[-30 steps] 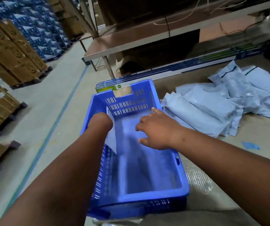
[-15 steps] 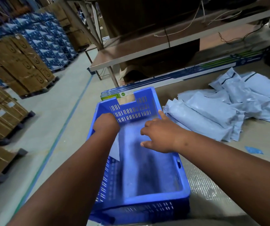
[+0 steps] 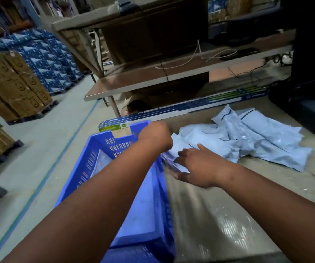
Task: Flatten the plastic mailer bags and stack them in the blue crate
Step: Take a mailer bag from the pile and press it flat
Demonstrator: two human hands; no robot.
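Mailer bags: a loose, rumpled pile lies on the table to the right of the blue crate, the nearest bags just beside its right wall. Inside the crate we see pale flat sheets on the floor, probably bags already laid down; count not readable.

Progress, our estimate: early. Most bags are not yet flattened or stacked.

Hands: our right hand rests on the near edge of the pile, fingers fairly straight and spread, the thumb lying under a bag at the crate's wall. Our left hand is over the crate's far right corner, knuckles toward the camera and fingers curled; whether it grips a bag or the rim we cannot tell. The hands are near each other, not touching.

Surroundings: a long printed box behind the crate, shelving above.
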